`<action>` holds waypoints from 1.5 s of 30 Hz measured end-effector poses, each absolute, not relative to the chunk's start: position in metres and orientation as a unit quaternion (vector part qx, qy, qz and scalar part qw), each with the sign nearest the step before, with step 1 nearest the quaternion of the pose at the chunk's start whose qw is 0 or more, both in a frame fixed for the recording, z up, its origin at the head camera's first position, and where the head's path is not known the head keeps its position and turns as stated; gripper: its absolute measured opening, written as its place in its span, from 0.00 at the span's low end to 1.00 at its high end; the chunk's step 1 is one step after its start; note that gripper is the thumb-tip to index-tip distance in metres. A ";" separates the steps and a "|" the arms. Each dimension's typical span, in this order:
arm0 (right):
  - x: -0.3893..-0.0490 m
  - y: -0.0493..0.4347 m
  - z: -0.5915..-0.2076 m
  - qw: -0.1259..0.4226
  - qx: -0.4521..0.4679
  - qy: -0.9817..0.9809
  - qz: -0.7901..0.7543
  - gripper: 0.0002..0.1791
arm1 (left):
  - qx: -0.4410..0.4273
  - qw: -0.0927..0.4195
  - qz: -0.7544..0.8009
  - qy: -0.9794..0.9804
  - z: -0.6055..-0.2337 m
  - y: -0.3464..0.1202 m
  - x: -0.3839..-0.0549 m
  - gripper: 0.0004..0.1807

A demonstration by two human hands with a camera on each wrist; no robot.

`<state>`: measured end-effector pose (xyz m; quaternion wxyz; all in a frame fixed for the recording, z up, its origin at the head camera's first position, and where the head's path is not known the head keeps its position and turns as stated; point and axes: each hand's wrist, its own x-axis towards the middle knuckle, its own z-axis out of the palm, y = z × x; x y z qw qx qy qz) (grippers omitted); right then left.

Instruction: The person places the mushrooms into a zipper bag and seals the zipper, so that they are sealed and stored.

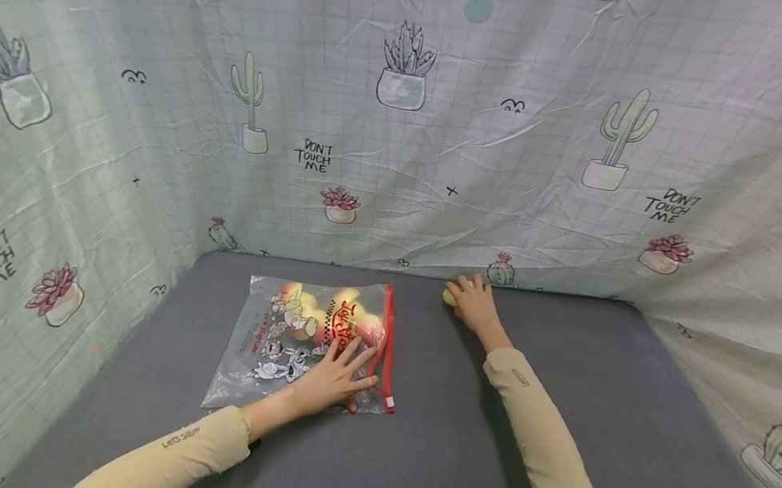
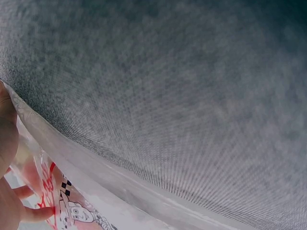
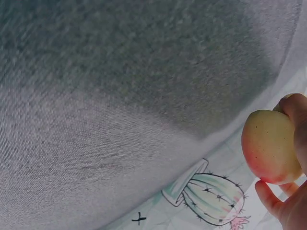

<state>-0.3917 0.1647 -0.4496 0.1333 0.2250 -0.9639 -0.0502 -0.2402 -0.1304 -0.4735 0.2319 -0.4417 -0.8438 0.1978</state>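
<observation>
In the head view, a clear zip bag [image 1: 223, 382] with a red zipper edge and printed cartoon figures lies on the grey table. Several yellow-and-red fruits [image 1: 303, 298] show through its plastic. My left hand [image 1: 330, 380] rests on the bag's lower right part, fingers spread over the print; the left wrist view shows the fingers [image 2: 38, 213] touching the plastic. At the table's back edge, right of the bag, my right hand [image 1: 476, 306] grips a yellow fruit with a red blush [image 3: 268, 146]. Its exact kind is unclear, and the hand covers part of it.
A printed cloth [image 1: 460, 147] with cacti and potted plants hangs behind the table and along both sides. The grey table top [image 1: 596, 412] extends to the right of the right arm. A red zipper strip with a white slider [image 1: 390, 402] faces the right hand's side.
</observation>
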 end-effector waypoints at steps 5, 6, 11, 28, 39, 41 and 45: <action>-0.389 0.163 -0.449 0.139 0.235 -0.962 -0.032 0.25 | -0.439 0.227 0.203 -0.845 -0.473 -0.130 -0.238 0.31; -0.388 0.162 -0.449 0.141 0.236 -0.961 -0.033 0.26 | -0.439 0.226 0.203 -0.846 -0.472 -0.130 -0.238 0.31; -0.386 0.161 -0.450 0.170 0.251 -0.952 -0.039 0.26 | -0.437 0.215 0.203 -0.849 -0.470 -0.130 -0.237 0.31; -0.362 0.151 -0.440 0.250 0.333 -0.909 -0.021 0.25 | -0.440 0.214 0.198 -0.850 -0.473 -0.132 -0.237 0.30; -0.348 0.141 -0.442 0.253 0.342 -0.904 -0.035 0.26 | -0.435 0.214 0.215 -0.847 -0.474 -0.132 -0.239 0.31; -0.346 0.139 -0.442 0.250 0.343 -0.905 -0.036 0.26 | -0.435 0.216 0.215 -0.847 -0.474 -0.132 -0.239 0.31; -0.341 0.136 -0.442 0.259 0.350 -0.900 -0.038 0.27 | -0.436 0.215 0.210 -0.848 -0.474 -0.133 -0.239 0.31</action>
